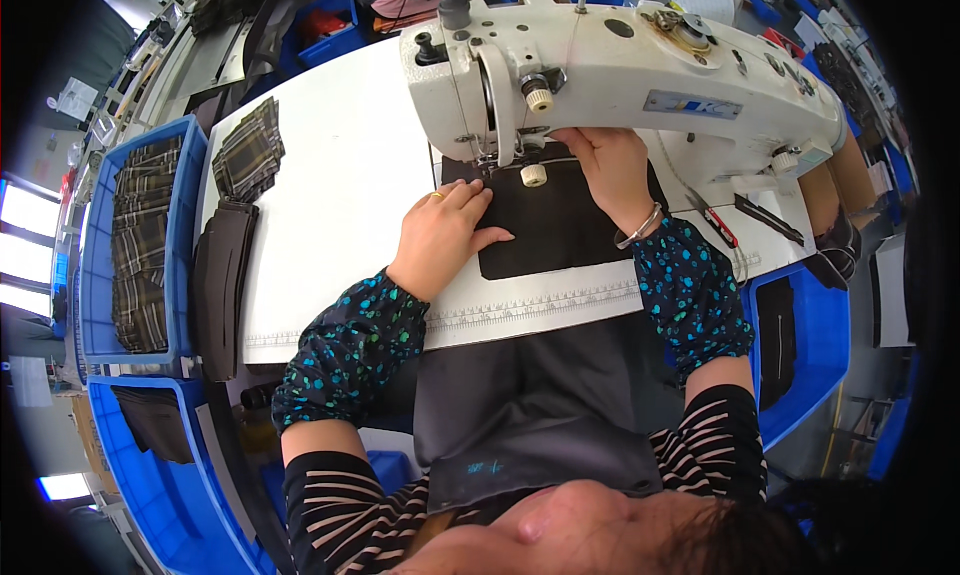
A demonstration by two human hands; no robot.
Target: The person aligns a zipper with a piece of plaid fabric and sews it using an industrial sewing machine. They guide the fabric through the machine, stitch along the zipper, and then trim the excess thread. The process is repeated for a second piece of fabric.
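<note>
A dark brown fabric panel [540,225] lies flat on the white sewing table, partly beneath the head of a white sewing machine [620,70]. My left hand [445,230] rests on the panel's left side, fingers stretched toward the needle and presser foot [487,163], thumb apart. My right hand [615,170] reaches over the panel's far right part, beneath the machine arm. One finger points left there; the other fingertips are hidden by the machine, so whether they grip anything does not show.
A ruler strip [540,307] runs along the table's near edge. Plaid pieces [250,155] and a dark fabric stack [222,275] lie at the left, beside a blue crate [185,235] of plaid pieces. A red cutter [720,227] lies right; a blue bin [825,325] stands beyond.
</note>
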